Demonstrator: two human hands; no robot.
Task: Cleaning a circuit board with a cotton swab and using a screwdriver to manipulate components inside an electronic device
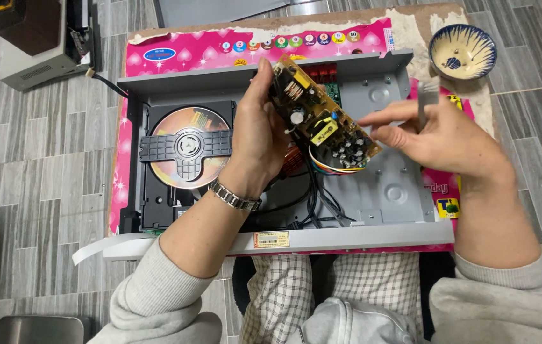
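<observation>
My left hand (257, 137) grips a tan circuit board (322, 114) with yellow and black parts, lifted and tilted above an opened grey disc player chassis (385, 191). Coloured wires (331, 169) run from the board's lower end down into the chassis. My right hand (440, 137) hovers just right of the board, fingers pointing toward it and blurred, with a thin grey tool-like piece (424, 105) between them. A black disc drive holding an orange disc (185, 150) fills the chassis's left half. A metal watch band is on my left wrist.
The chassis lies on a pink printed sheet (188, 51) on a low board over grey tiles. A blue and white bowl (462, 51) stands at the far right. A grey device (42, 64) sits far left, and a white ribbon cable (92, 248) hangs off the near left edge.
</observation>
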